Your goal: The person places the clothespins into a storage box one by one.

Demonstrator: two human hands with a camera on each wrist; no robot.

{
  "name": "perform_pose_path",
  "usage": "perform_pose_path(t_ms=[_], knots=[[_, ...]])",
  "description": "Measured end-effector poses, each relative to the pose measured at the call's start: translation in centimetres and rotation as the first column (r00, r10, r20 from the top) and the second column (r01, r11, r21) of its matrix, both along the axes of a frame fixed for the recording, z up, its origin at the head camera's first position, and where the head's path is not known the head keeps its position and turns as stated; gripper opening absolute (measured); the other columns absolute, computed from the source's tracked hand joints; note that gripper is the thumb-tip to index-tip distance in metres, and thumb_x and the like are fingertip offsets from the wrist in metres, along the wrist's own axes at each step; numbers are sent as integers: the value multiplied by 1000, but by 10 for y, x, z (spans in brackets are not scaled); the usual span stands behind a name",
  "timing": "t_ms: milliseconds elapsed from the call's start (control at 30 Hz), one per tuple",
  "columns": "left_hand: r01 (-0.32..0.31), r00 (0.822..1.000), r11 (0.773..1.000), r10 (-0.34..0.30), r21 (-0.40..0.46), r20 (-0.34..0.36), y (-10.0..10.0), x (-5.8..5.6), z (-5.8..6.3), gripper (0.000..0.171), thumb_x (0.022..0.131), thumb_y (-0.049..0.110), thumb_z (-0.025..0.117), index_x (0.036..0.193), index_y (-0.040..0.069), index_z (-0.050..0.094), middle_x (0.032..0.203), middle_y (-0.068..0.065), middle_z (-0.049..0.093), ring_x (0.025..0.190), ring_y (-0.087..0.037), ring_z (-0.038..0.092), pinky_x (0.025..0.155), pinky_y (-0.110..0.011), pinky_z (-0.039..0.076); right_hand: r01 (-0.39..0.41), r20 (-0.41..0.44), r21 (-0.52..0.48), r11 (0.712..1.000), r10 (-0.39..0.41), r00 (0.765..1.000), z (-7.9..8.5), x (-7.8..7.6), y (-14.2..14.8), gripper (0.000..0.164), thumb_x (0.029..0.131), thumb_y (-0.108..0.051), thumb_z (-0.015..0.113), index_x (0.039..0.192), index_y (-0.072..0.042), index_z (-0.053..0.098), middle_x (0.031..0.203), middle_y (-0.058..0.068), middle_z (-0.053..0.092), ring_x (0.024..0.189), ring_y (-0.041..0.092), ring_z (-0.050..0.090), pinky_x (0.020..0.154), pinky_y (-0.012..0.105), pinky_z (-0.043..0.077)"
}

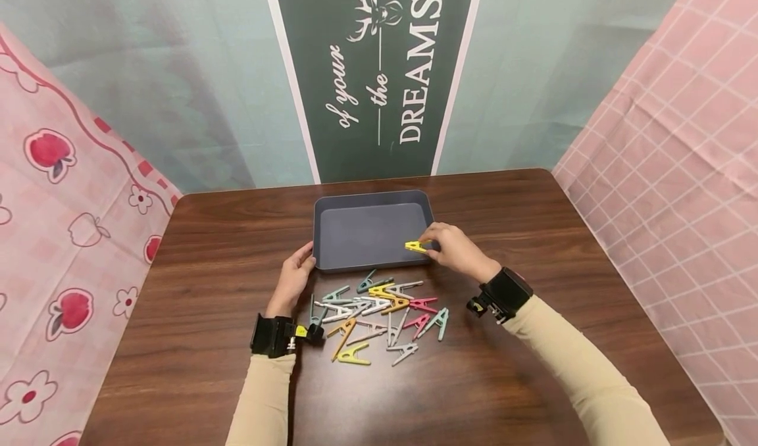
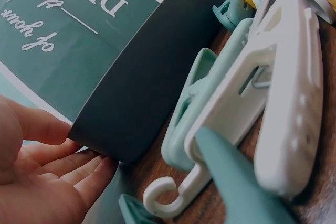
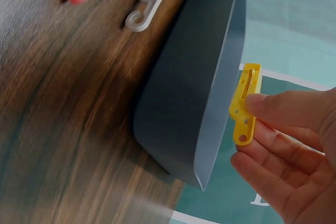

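Note:
A yellow clothespin [image 1: 417,246] is pinched between the thumb and fingers of my right hand [image 1: 457,251], above the right front part of a dark grey tray [image 1: 374,266]. In the right wrist view the clothespin [image 3: 244,106] appears beside the tray's rim, thumb on its side. My left hand [image 1: 293,280] touches the outside of the tray's left wall near the front corner, its fingers fairly straight in the left wrist view. Just in front of the tray lies a loose pile of clothespins [image 1: 374,306] in white, grey, green, yellow, orange and red.
The wooden table [image 1: 509,380] carries the tray and pile. Behind it hangs a green cloth [image 1: 379,156] with white lettering, and pink cloths [image 1: 663,143] line both sides. A white clothespin [image 2: 294,93] and a green one [image 2: 197,108] lie close to the tray's front wall.

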State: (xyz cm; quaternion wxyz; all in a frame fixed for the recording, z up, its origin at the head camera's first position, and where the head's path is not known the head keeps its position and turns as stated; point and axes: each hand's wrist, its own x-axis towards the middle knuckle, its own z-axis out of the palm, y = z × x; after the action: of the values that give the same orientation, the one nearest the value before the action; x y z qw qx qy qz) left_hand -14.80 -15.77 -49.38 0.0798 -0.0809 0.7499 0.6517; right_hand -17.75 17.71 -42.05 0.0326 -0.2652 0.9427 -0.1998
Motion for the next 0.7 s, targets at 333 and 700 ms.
perform_pose_path(t_ms=[333, 700], knots=[[-2, 1000, 1000, 2, 14, 7, -2, 1, -3, 49, 101, 3, 39, 149, -2, 30, 155, -25, 31, 146, -35, 29, 122, -46, 24, -44, 13, 41, 998, 43, 999, -8, -9, -3, 22, 83, -3, 72, 105, -2, 72, 105, 13, 68, 101, 28, 65, 89, 42, 55], [-12, 1000, 1000, 12, 17, -5, 1, 0, 0, 48, 101, 2, 40, 148, -4, 31, 154, -26, 32, 145, -36, 31, 121, -45, 25, -64, 43, 79, 995, 61, 997, -14, -19, -7, 21, 83, 2, 69, 104, 0, 72, 105, 14, 68, 103, 29, 65, 91, 42, 55]])
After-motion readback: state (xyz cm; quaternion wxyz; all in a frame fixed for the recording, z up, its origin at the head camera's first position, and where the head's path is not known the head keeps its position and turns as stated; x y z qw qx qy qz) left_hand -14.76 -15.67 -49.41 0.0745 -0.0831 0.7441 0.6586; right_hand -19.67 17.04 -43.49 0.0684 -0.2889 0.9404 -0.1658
